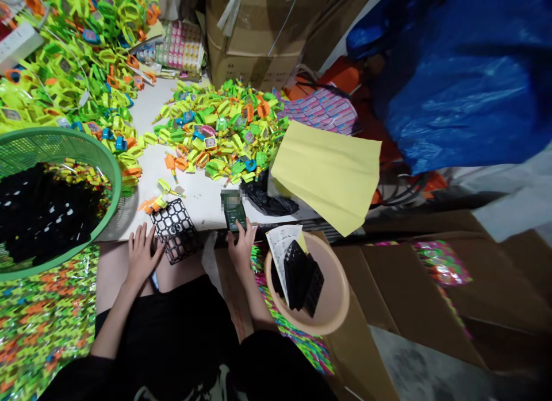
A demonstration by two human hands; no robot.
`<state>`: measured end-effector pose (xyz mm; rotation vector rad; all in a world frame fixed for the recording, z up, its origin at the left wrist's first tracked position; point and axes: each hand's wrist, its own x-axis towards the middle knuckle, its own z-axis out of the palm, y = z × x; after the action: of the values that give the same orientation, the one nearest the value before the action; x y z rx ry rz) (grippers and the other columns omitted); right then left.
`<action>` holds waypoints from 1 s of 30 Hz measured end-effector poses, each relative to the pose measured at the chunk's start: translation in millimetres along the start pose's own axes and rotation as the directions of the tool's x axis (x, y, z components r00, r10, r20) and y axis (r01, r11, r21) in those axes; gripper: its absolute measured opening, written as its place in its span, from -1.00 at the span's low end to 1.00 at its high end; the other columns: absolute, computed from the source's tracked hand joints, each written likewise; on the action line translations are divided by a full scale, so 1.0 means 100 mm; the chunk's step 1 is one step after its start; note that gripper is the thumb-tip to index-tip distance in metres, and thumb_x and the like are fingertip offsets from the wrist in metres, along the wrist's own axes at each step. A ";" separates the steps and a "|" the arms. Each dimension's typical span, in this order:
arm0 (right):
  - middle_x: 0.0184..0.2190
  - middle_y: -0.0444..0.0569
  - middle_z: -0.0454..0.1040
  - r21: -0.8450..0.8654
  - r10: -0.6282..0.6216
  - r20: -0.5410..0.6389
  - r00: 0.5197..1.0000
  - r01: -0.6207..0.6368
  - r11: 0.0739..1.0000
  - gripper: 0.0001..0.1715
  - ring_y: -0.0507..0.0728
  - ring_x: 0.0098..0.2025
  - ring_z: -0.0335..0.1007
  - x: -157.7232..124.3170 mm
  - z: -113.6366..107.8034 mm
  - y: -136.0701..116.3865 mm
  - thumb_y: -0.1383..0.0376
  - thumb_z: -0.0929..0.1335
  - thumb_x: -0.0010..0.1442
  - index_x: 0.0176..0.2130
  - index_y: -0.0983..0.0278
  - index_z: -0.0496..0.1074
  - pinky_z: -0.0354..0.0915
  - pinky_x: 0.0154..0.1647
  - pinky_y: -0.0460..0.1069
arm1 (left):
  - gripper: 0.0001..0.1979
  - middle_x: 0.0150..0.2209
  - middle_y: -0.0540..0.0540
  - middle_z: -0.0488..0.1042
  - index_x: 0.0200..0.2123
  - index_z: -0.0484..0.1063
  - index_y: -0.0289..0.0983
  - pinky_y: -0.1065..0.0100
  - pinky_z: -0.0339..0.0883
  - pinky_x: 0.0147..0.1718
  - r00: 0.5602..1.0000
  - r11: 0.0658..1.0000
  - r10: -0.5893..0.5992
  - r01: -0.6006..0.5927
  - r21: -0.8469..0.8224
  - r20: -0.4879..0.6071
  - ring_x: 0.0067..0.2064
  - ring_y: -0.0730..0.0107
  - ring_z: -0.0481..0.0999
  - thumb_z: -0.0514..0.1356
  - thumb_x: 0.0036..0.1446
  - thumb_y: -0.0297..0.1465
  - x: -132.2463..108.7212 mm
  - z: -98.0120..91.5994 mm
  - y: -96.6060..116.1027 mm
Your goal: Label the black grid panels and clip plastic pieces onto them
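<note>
My left hand (141,254) lies flat at the table's front edge, fingers spread and holding nothing. Beside it a black plastic grid frame (175,228) with rounded holes juts over the edge, touching or almost touching the thumb. A phone (234,211) with a dark green screen lies on the table, and fingertips of my right hand (242,249) rest at its lower end. That hand is not wrapped around anything. Behind the grid are a few orange toy watches (153,205) and a yellow-green one (164,186).
Piles of bright toy watches (224,125) cover the table's back and left. A green basket (114,182) with black grids stands left. A peach tub (338,274) holding black trays stands right, below yellow paper (328,171). Cardboard boxes (259,39) and a blue plastic sheet (466,96) stand behind.
</note>
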<state>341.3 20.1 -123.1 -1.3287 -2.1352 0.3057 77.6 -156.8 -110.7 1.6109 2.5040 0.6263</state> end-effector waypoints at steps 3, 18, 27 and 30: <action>0.28 0.27 0.10 0.005 0.012 -0.001 1.000 -0.012 1.000 -0.49 0.31 0.35 -0.07 0.00 0.00 0.00 0.08 0.15 0.35 0.14 0.32 0.27 -0.07 0.28 0.42 | -0.34 0.39 -0.23 -0.08 0.33 0.04 -0.27 -0.05 -0.27 0.33 1.000 1.000 0.005 -0.005 0.008 -0.003 0.40 0.07 -0.10 -0.10 0.29 -0.04 0.00 0.00 0.00; 0.28 0.29 0.10 0.001 0.048 -0.022 0.999 -0.048 0.999 -0.53 0.31 0.35 -0.07 0.01 -0.03 0.11 0.11 0.16 0.34 0.10 0.33 0.28 -0.12 0.29 0.43 | -0.35 0.39 -0.22 -0.08 0.33 0.04 -0.26 -0.06 -0.28 0.33 1.000 1.000 0.001 -0.001 -0.002 -0.001 0.40 0.07 -0.11 -0.10 0.29 -0.05 0.00 -0.01 0.01; 0.24 0.28 0.14 -0.001 0.055 -0.016 0.998 -0.055 0.999 -0.48 0.31 0.33 -0.02 0.05 0.05 0.08 0.05 0.13 0.35 0.08 0.33 0.29 -0.07 0.27 0.42 | -0.35 0.39 -0.20 -0.09 0.33 0.04 -0.25 -0.05 -0.28 0.33 1.000 1.000 -0.002 0.002 -0.014 0.002 0.40 0.08 -0.10 -0.10 0.29 -0.04 -0.01 -0.01 0.01; 0.25 0.30 0.13 0.019 0.057 -0.024 0.998 -0.056 0.998 -0.46 0.31 0.34 -0.04 0.13 0.07 0.10 0.04 0.13 0.35 0.10 0.35 0.29 -0.09 0.28 0.41 | -0.35 0.39 -0.20 -0.09 0.33 0.04 -0.25 -0.04 -0.29 0.33 1.000 1.000 -0.001 0.001 -0.012 0.003 0.40 0.08 -0.11 -0.10 0.29 -0.05 -0.01 -0.01 0.00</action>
<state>340.2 37.0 -128.6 -1.3775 -2.0723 0.3292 77.8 -157.5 -109.7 1.6051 2.4941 0.6372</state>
